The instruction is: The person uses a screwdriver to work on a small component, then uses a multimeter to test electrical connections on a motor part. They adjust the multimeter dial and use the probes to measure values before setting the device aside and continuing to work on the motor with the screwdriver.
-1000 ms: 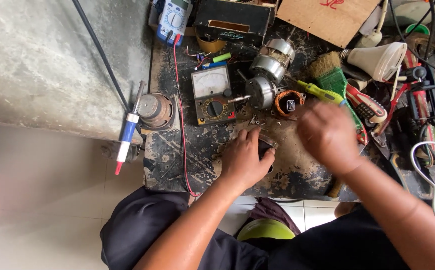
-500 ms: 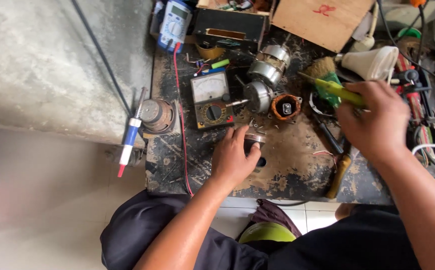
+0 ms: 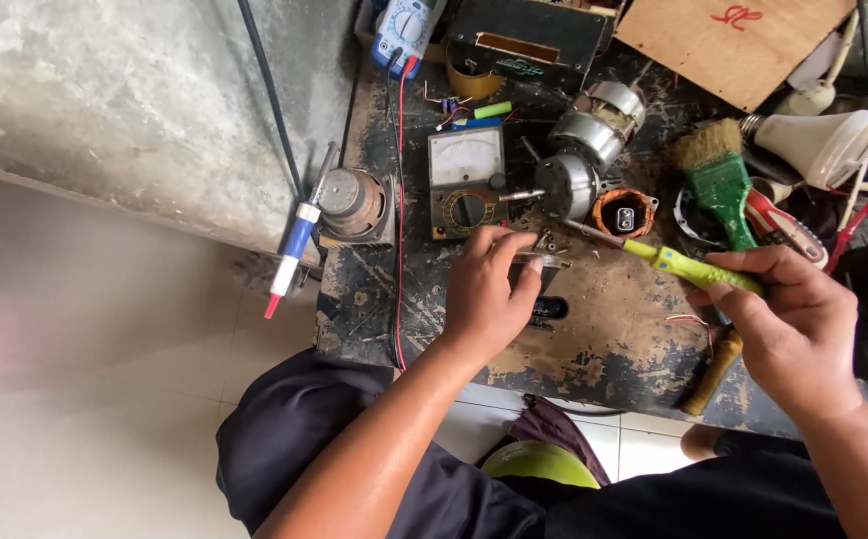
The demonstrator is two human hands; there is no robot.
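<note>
My right hand [image 3: 788, 324] grips a yellow-green screwdriver [image 3: 678, 265] whose metal tip points left toward a small metal part [image 3: 544, 258]. My left hand [image 3: 489, 294] pinches that small part between thumb and fingers on the worn black workbench [image 3: 613, 339]. Just beyond it lie a small electric motor [image 3: 578, 165] and an orange copper-wound coil [image 3: 623, 212]. An analog multimeter [image 3: 466, 182] sits left of the motor.
A green-handled brush [image 3: 718, 180], a white lamp bulb housing [image 3: 823, 145], red-handled tools [image 3: 788, 230], a cardboard piece [image 3: 733, 35], a digital meter [image 3: 404, 30], a round rusty part [image 3: 354, 200] and a blue-white pen [image 3: 294, 245] crowd the bench. A concrete wall [image 3: 124, 100] stands left.
My right hand went right to the tool pile, picked up the yellow-green screwdriver and brought it back toward the left hand. The left hand stayed on the small part.
</note>
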